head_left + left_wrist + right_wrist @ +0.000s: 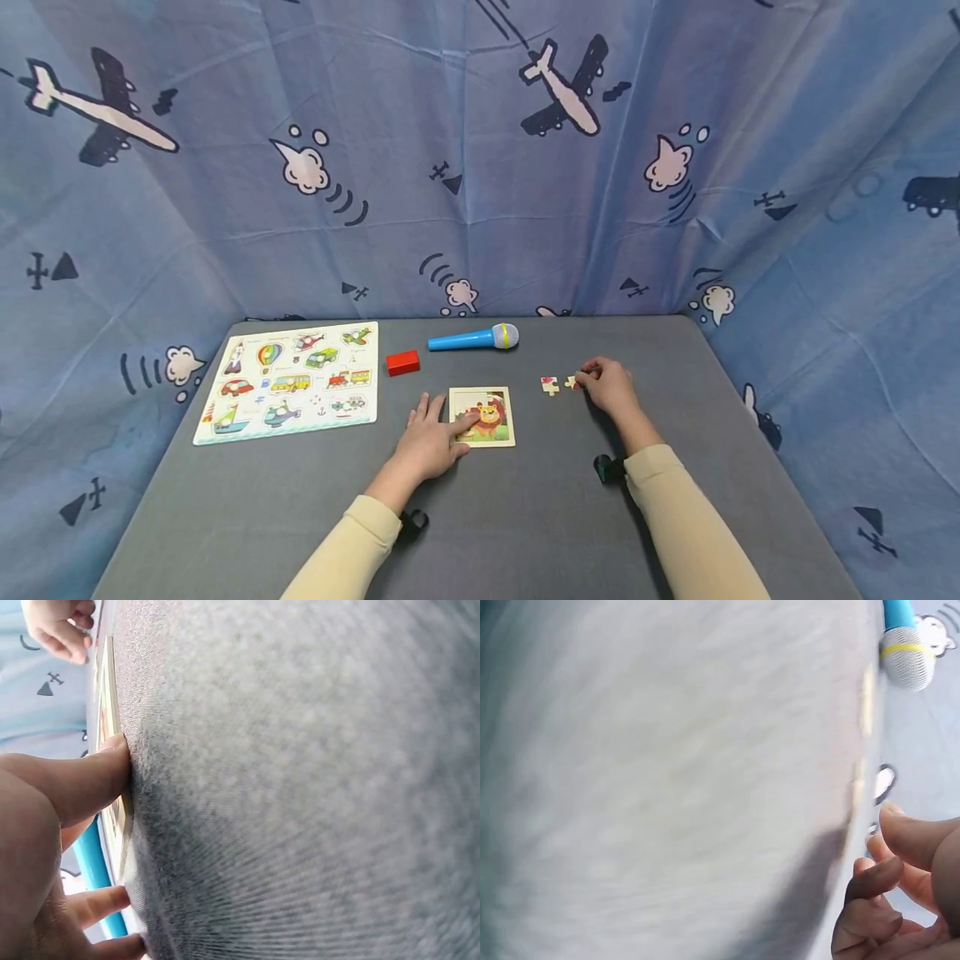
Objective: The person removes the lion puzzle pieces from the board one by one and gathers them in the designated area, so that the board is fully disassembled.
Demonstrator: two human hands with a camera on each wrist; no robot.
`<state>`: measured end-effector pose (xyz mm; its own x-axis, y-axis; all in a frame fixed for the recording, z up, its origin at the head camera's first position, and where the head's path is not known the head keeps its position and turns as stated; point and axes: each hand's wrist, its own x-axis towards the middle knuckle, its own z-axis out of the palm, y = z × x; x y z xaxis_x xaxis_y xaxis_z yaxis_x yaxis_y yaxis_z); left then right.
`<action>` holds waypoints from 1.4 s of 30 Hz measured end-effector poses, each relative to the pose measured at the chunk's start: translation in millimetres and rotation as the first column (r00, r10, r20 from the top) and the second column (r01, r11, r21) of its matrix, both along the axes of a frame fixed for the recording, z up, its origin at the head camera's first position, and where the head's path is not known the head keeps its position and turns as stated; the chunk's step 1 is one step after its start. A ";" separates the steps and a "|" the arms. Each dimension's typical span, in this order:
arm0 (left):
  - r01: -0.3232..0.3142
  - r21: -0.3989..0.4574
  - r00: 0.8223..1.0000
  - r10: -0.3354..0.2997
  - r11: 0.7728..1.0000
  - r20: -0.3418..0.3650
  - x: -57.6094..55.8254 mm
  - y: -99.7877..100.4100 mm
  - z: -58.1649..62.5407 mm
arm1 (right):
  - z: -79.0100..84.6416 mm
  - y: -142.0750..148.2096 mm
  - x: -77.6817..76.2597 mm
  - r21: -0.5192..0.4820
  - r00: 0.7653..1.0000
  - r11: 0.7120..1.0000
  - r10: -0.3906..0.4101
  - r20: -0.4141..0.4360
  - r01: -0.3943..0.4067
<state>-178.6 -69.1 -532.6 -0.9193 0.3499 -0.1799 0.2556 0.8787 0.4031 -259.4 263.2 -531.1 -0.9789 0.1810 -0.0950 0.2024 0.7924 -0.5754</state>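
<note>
A small square lion puzzle [491, 421] in a light wooden frame lies on the table. My left hand [431, 442] rests at its left side, fingers spread. The index finger reaches onto the picture, and the thumb touches the frame's edge [126, 806] in the left wrist view. To the right lie two jigsaw pieces, one loose piece [550, 385] and another piece [572, 382] under the fingertips of my right hand [609, 388]. In the right wrist view its thumb [915, 836] and bent fingers show nothing between them.
A large picture board [288, 383] of vehicles lies at the left. Beside it is a red block [402, 362], and a blue toy microphone [472, 337] lies near the back edge. Patterned blue cloth [465, 167] hangs behind and beside the grey table [525, 517].
</note>
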 end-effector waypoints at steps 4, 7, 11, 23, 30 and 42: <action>-0.006 0.003 1.000 0.006 1.000 0.008 -0.2 -0.4 0.6 | 15.2 -10.1 2.4 -0.009 0.999 0.999 0.033 -0.023 -0.033; -0.005 0.004 1.000 0.005 1.000 0.007 -0.5 -0.3 0.2 | 27.7 -19.1 4.9 -0.034 0.997 0.997 0.061 -0.045 -0.062; 0.001 0.002 1.000 -0.001 1.000 0.007 -0.9 0.0 -0.4 | 39.1 -31.9 7.1 -0.054 0.992 0.994 0.090 -0.088 -0.095; -0.006 -0.002 1.000 0.006 1.000 0.011 0.2 0.7 -0.5 | 43.9 -75.2 16.2 -0.147 0.973 0.972 0.161 -0.163 -0.186; -0.011 -0.024 1.000 0.011 1.000 0.011 0.0 1.5 0.2 | 26.0 -105.2 23.0 -0.170 0.965 0.954 0.225 -0.138 -0.247; -0.009 -0.063 1.000 0.008 0.998 -0.012 -0.2 1.9 -3.3 | -1.7 -134.3 24.7 -0.010 0.936 0.936 0.351 -0.019 -0.351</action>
